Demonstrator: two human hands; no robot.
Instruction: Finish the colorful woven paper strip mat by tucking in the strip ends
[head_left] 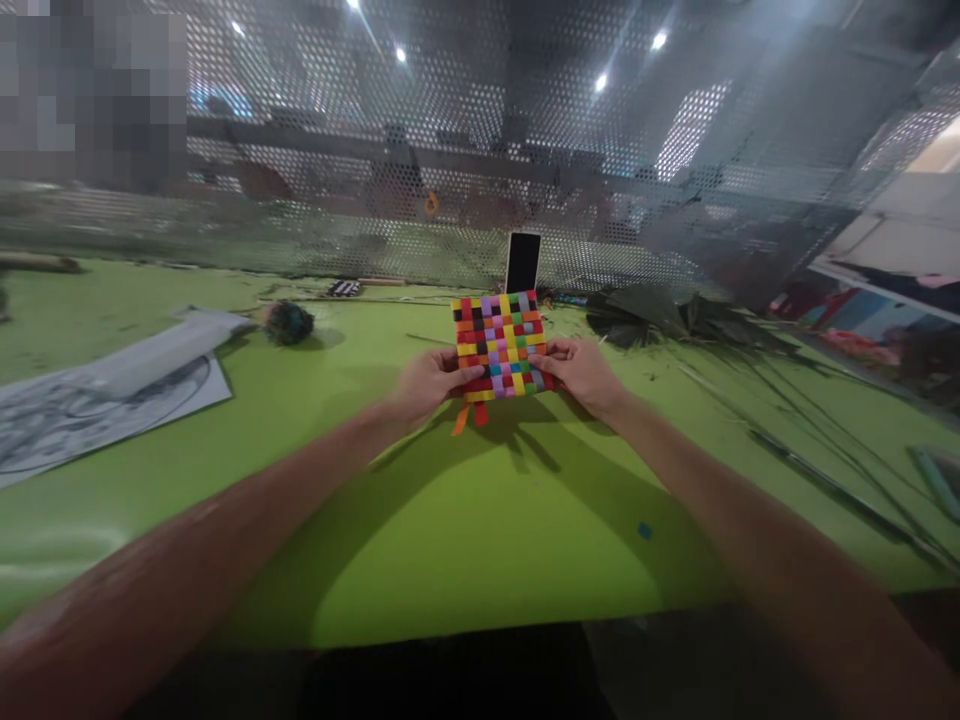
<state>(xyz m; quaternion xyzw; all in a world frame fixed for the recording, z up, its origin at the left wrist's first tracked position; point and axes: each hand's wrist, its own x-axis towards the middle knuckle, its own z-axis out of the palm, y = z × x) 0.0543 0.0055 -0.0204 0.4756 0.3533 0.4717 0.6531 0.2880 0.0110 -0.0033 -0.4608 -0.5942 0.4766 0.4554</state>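
Note:
Between both hands, a woven square of coloured strips [500, 342] is held up above the green table, its checkered face tilted toward me. My left hand [433, 385] pinches its lower left edge, thumb on the front and fingers behind. On the lower right edge my right hand [581, 370] grips it the same way. Two loose strip ends, an orange one [460, 419] and a red one [481, 413], hang from the bottom left. The fingers behind the weave are hidden.
A phone [523, 262] stands upright behind the weave. Long dark leaves [652, 315] and thin stalks [825, 480] lie at right. A dark round ball [288, 323] and printed paper [187, 390] are at left. A small blue scrap [644, 531] lies on the green table [465, 580].

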